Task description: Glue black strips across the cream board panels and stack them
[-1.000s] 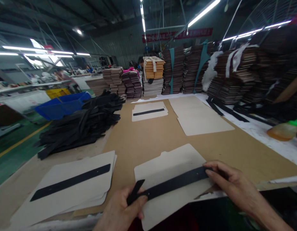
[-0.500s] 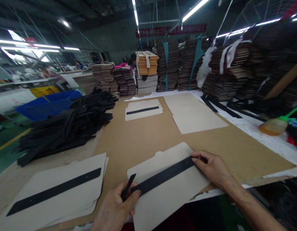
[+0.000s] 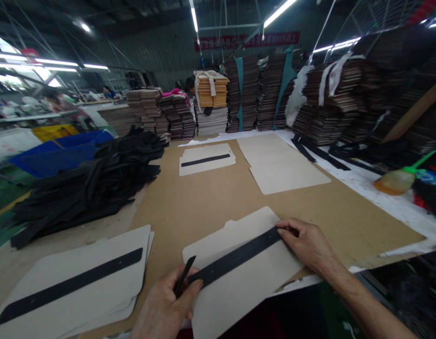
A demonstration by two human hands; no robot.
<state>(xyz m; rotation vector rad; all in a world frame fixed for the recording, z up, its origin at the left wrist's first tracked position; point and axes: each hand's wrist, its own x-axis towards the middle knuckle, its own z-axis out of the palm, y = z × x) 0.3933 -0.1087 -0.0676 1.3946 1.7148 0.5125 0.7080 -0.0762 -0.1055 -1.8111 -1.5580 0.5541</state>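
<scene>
A long black strip (image 3: 235, 258) lies slantwise across a pale grey cut panel (image 3: 235, 301) at the table's near edge. With thumb and fingers my left hand (image 3: 168, 294) pinches the strip's left end; a slim dark flat-bladed tool (image 3: 185, 275) also sticks up from between its fingers. At the strip's other end, my right hand (image 3: 306, 245) is closed on the corner, thumb on top. Small light marks show on the strip. To the left, a stack of similar panels (image 3: 108, 301) carries another black strip (image 3: 72, 282) on its top sheet.
A brown board (image 3: 203, 200) covers the table. Farther back lie panels with a black strip (image 3: 205, 160) and bare panels (image 3: 288, 169). Black strips are heaped (image 3: 86, 183) at left, beside a blue bin (image 3: 58, 153). A bottle of amber liquid (image 3: 394, 182) lies right; stacked pieces (image 3: 274, 94) line the back.
The view has shifted slightly, moving the whole scene a little left in the picture. Both hands keep their grip on the strip's ends.
</scene>
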